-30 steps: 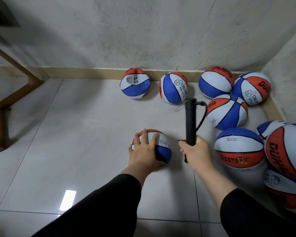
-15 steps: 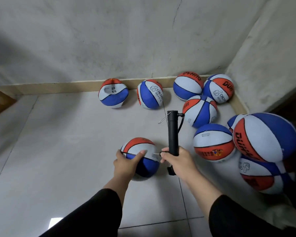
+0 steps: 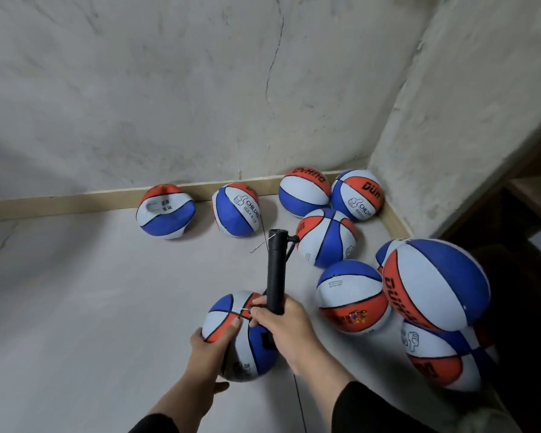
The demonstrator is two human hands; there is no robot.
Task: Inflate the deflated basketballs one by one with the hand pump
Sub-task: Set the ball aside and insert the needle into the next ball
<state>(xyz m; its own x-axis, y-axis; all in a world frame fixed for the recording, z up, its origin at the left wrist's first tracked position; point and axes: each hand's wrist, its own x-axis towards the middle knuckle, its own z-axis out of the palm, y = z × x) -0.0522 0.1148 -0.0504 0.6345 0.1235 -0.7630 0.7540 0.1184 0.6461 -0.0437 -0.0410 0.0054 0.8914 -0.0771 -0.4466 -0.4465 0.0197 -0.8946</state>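
Black and long, the hand pump (image 3: 275, 273) stands almost straight up in the right hand (image 3: 283, 328). The fingers of that hand wrap tight around the low part of the pump. Its thumb and first finger also pinch a thin silver needle (image 3: 243, 309), and the tip points at the ball just left of the hand.

That basketball (image 3: 231, 335) is red, white and blue. It sits on the floor (image 3: 91, 307) under both hands. The left hand (image 3: 211, 348) holds it from the near side, with the thumb curled over the top onto a red patch and the fingers down around the ball.

A thin black hose (image 3: 289, 250) loops from the top of the pump, above the right hand.

More balls lie past the hands, by the wall (image 3: 169, 89). One soft, dented ball (image 3: 166, 211) is far up and left of the left hand. Another ball (image 3: 236, 209) sits next to it. To the right of the right hand is a pile of balls, with one big round ball (image 3: 434, 284) on top, close by
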